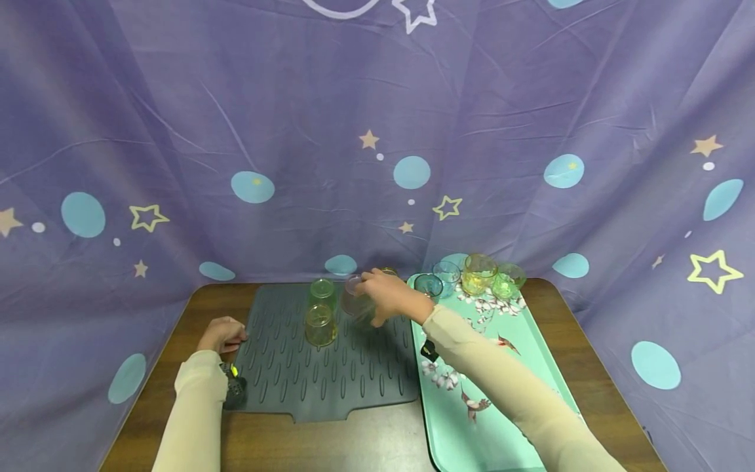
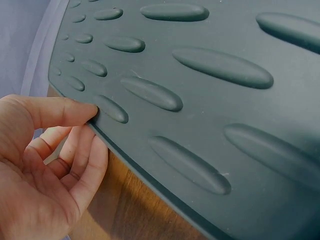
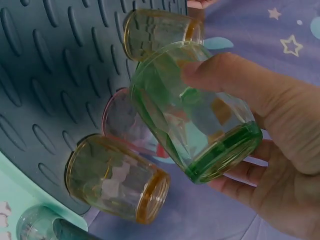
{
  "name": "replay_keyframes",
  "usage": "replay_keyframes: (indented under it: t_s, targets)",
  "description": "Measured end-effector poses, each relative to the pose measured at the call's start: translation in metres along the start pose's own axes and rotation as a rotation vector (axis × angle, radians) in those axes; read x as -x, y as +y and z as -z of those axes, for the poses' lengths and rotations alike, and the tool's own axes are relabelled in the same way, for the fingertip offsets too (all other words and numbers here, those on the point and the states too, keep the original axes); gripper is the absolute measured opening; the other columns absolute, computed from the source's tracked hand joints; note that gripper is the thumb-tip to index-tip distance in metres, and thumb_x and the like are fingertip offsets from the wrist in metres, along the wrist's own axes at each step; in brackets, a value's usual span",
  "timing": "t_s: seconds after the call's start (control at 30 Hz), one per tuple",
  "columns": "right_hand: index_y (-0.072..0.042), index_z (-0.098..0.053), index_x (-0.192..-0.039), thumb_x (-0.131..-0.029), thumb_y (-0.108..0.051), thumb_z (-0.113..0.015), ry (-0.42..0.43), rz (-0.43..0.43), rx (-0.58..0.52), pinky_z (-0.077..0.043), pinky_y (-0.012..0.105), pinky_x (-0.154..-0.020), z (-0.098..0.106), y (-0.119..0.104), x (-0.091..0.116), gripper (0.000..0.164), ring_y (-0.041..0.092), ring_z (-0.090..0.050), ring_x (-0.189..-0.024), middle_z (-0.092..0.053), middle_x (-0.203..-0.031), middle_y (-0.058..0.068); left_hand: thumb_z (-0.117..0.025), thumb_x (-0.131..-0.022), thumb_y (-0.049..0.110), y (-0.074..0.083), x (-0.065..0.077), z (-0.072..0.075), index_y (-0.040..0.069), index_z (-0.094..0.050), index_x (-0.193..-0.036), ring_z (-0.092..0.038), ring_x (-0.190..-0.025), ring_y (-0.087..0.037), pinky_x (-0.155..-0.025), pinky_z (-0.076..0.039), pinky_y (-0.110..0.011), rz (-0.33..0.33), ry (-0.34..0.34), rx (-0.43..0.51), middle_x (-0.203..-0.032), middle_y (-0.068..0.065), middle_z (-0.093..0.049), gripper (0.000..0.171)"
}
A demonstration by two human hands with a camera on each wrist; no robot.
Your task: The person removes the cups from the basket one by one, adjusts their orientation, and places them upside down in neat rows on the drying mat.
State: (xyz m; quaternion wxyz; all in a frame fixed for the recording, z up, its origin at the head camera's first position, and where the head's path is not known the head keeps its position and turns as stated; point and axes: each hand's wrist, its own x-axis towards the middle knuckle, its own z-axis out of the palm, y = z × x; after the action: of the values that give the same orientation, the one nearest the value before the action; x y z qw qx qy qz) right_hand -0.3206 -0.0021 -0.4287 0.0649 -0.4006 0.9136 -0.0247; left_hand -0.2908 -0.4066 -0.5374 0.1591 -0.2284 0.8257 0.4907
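Observation:
My right hand (image 1: 386,298) holds a green glass (image 3: 195,110) with thumb and fingers round its side, tilted, thick base away from the mat. On the dark grey ridged drying mat (image 1: 283,373), a pink glass (image 1: 352,303) and amber glasses (image 1: 320,326) (image 3: 117,177) stand mouth down close by. Another green glass (image 1: 322,293) stands behind the front amber one. My left hand (image 1: 222,334) pinches the mat's left edge, thumb (image 2: 65,111) on top and fingers curled beneath. The held glass is mostly blurred and covered by my hand in the head view.
A mint-green tray (image 1: 439,426) with flower and bird prints lies right of the mat. At its far end stand a teal glass (image 1: 428,285), a light blue glass (image 1: 446,278), a yellow glass (image 1: 479,274) and a green glass (image 1: 508,282). A purple curtain (image 1: 318,223) hangs behind the wooden table (image 1: 283,446).

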Motion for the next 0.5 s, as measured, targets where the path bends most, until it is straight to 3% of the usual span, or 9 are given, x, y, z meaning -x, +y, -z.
replay_keyframes:
  t_s: [0.17,0.5]
  targets:
    - [-0.020,-0.068,-0.132,-0.071,-0.025,-0.092,-0.024,-0.007,0.052,-0.057,0.038,-0.088,-0.005,-0.008,-0.010,0.065,0.024,-0.054,-0.119,-0.059,-0.140,0.001,-0.062,-0.085,-0.003,-0.002,-0.003,0.001,-0.002,-0.059,-0.097,-0.059,-0.075,-0.015,-0.067,-0.056,-0.027,0.001,-0.008,0.002,-0.079,-0.004,-0.060,0.012]
    - [-0.021,-0.063,-0.133,-0.068,-0.028,-0.096,-0.036,-0.013,0.168,-0.057,0.037,-0.093,-0.024,-0.022,-0.027,0.073,0.023,-0.053,-0.125,-0.060,-0.133,0.001,-0.061,-0.083,-0.005,-0.004,-0.006,0.000,-0.005,-0.059,-0.101,-0.059,-0.073,-0.014,-0.066,-0.056,-0.027,0.001,-0.011,0.015,-0.077,0.000,-0.060,0.018]
